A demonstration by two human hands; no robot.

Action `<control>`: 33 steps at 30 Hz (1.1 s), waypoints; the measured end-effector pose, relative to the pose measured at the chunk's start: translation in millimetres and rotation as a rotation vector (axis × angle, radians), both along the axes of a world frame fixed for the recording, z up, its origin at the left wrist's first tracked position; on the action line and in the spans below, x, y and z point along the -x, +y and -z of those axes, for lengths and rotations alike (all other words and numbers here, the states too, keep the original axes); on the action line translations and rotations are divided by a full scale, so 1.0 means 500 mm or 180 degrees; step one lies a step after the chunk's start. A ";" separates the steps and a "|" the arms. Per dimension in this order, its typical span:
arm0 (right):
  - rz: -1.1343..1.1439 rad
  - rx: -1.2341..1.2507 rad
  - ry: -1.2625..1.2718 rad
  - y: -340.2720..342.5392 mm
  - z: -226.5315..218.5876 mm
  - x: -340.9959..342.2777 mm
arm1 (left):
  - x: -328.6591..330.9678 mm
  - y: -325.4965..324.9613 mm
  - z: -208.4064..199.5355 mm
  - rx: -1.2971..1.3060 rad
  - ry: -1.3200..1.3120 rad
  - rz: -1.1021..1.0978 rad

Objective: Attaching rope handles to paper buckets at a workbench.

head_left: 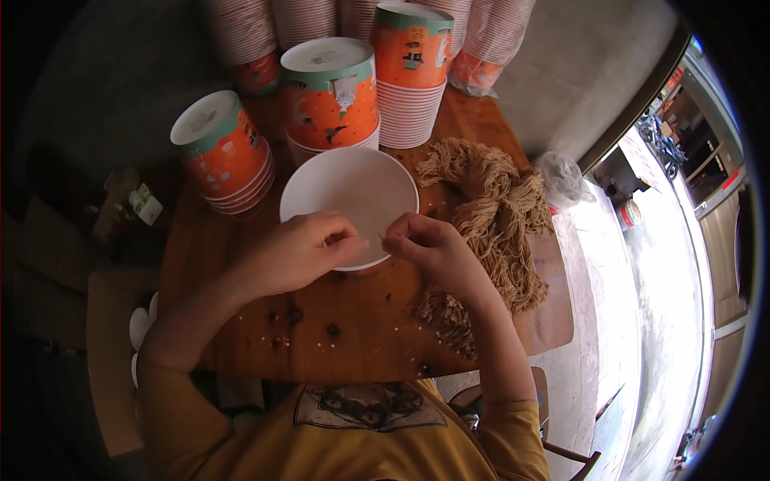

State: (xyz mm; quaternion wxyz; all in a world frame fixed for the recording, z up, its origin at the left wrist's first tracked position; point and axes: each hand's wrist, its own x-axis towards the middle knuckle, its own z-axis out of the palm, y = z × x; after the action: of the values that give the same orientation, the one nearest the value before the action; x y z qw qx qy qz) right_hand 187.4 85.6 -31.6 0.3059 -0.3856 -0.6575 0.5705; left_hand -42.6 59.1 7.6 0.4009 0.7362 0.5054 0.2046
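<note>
From my remote view, the left hand (309, 250) and right hand (433, 244) are pinched closed above the near rim of the white tub (353, 188) (I can't tell on what); the tan yarn bundle (497, 208) lies right of the tub, slanting far-left to near-right, nearer my right hand.

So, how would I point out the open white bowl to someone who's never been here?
Find the brown wooden table, then the orange-and-green tubs toward its far side. Just nearer than the middle ones, with the left hand and right hand at its near rim, is the white bowl. Unlike the neighbouring upside-down tubs, it shows its open mouth.
</note>
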 end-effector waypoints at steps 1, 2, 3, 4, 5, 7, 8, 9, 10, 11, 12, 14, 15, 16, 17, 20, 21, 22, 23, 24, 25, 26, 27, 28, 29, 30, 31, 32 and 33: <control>-0.0044 0.0016 0.0276 -0.003 0.000 0.002 | -0.005 0.003 0.002 0.0005 -0.0004 -0.0018; -0.0058 0.0022 0.0272 -0.004 0.000 0.005 | -0.009 0.008 0.007 0.0370 -0.0316 -0.0041; -0.0121 0.0080 0.0440 -0.006 -0.001 0.009 | -0.012 0.012 0.009 0.0732 -0.0627 -0.0058; -0.0180 0.0138 0.0609 -0.007 -0.001 0.012 | -0.017 0.018 0.005 0.0733 -0.0630 -0.0063; -0.0182 0.0138 0.0607 -0.009 -0.001 0.014 | -0.021 0.025 0.001 0.0932 -0.0837 -0.0109; -0.0215 0.0289 0.0522 -0.013 -0.002 0.018 | -0.024 0.032 0.006 0.1173 -0.1250 -0.0185; -0.0216 0.0283 0.0525 -0.015 -0.003 0.018 | -0.026 0.034 0.012 0.1167 -0.1246 -0.0185; -0.0130 0.0258 0.0454 -0.017 -0.002 0.017 | -0.030 0.036 0.019 0.1116 -0.1314 -0.0272; -0.0045 0.0234 0.0383 -0.019 0.000 0.016 | -0.033 0.037 0.021 0.1065 -0.1381 -0.0361; -0.0037 0.0228 0.0384 -0.019 0.003 0.014 | -0.035 0.036 0.020 0.1062 -0.1378 -0.0352; 0.0012 0.0122 0.0288 -0.018 0.010 0.009 | -0.038 0.037 0.020 0.1143 -0.1469 -0.0384; 0.0066 0.0019 0.0191 -0.024 0.023 0.009 | -0.041 0.037 0.021 0.1228 -0.1560 -0.0412; 0.0487 -0.0104 0.0636 -0.036 0.031 0.017 | -0.041 0.036 0.022 0.1314 -0.1766 -0.0444; 0.0910 -0.0229 0.1079 -0.049 0.040 0.022 | -0.040 0.036 0.021 0.1399 -0.1975 -0.0472; 0.1148 -0.0436 0.1118 -0.061 0.058 0.022 | -0.040 0.036 0.020 0.1402 -0.1976 -0.0466; 0.1535 -0.0623 0.0376 -0.121 0.105 0.032 | -0.038 0.040 0.020 0.1497 -0.2010 -0.0373; 0.1401 -0.1119 -0.0174 -0.139 0.114 0.033 | -0.039 0.039 0.019 0.1532 -0.2019 -0.0356; 0.1251 -0.1606 -0.0727 -0.152 0.122 0.033 | -0.041 0.038 0.019 0.1566 -0.2028 -0.0339; 0.1024 -0.2011 -0.1024 -0.158 0.134 0.031 | -0.042 0.037 0.020 0.1582 -0.2022 -0.0331; 0.0849 -0.2347 -0.1276 -0.163 0.129 0.034 | -0.045 0.036 0.020 0.1535 -0.1956 -0.0293; 0.0666 -0.2680 -0.1529 -0.169 0.124 0.039 | -0.048 0.035 0.020 0.1485 -0.1891 -0.0256; 0.0363 -0.3015 -0.1811 -0.174 0.133 0.043 | -0.049 0.033 0.022 0.1493 -0.1886 -0.0241; 0.0078 -0.3021 -0.1805 -0.183 0.131 0.051 | -0.049 0.032 0.023 0.1518 -0.1884 -0.0213; -0.0199 -0.3021 -0.1805 -0.196 0.129 0.059 | -0.050 0.032 0.024 0.1546 -0.1881 -0.0175; -0.0297 -0.2640 -0.1450 -0.212 0.148 0.067 | -0.051 0.034 0.024 0.1543 -0.1879 -0.0163; -0.0822 -0.1867 -0.1029 -0.216 0.131 0.075 | -0.054 0.035 0.026 0.1501 -0.1901 -0.0145; -0.1326 -0.1075 -0.0588 -0.225 0.106 0.085 | -0.056 0.033 0.027 0.1464 -0.1919 -0.0141; -0.1486 -0.0876 -0.0358 -0.231 0.092 0.097 | -0.058 0.032 0.027 0.1471 -0.1916 -0.0133; -0.1484 -0.0881 -0.0363 -0.229 0.059 0.094 | -0.059 0.030 0.024 0.1463 -0.1927 -0.0176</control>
State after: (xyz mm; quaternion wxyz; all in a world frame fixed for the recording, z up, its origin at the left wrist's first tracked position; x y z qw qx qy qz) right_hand 140.4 -29.0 -61.3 0.1786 -0.2100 -0.8163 0.5076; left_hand -13.0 74.0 -4.5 0.6810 0.5195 0.4165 0.3048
